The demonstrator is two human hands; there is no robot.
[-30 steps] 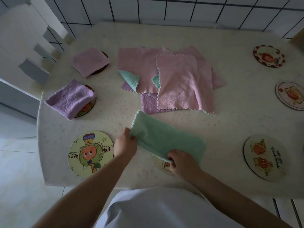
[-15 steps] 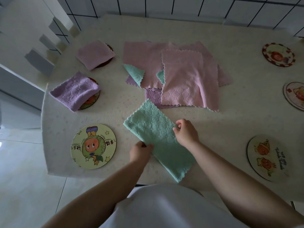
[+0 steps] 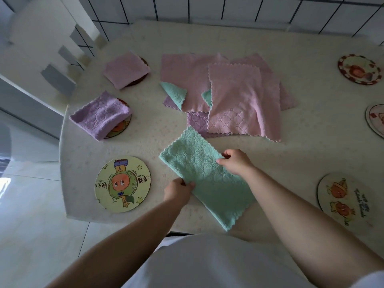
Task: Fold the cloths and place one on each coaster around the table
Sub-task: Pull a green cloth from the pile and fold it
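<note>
Your left hand (image 3: 178,191) and right hand (image 3: 235,162) pinch opposite long edges of the folded green cloth (image 3: 204,178). Left of your left hand lies a bare cartoon coaster (image 3: 122,184); beyond your right, the pink cloth pile (image 3: 234,96).

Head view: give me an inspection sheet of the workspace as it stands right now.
Surface: pale speckled table, against a tiled wall.
Job's things: green cloth folded into a long strip, lying diagonally at the near edge. Two purple folded cloths each lie on a coaster at the left. Bare cartoon coaster near left; three bare coasters at the right. Pile of unfolded cloths in the middle, pink on top, green and purple beneath.
Clutter: nothing seen.
Grippers: left hand pinches the strip's near long edge; right hand pinches the far one.
Cables: nothing seen.
Surroundings: white chair at the left, pale floor tiles.
</note>
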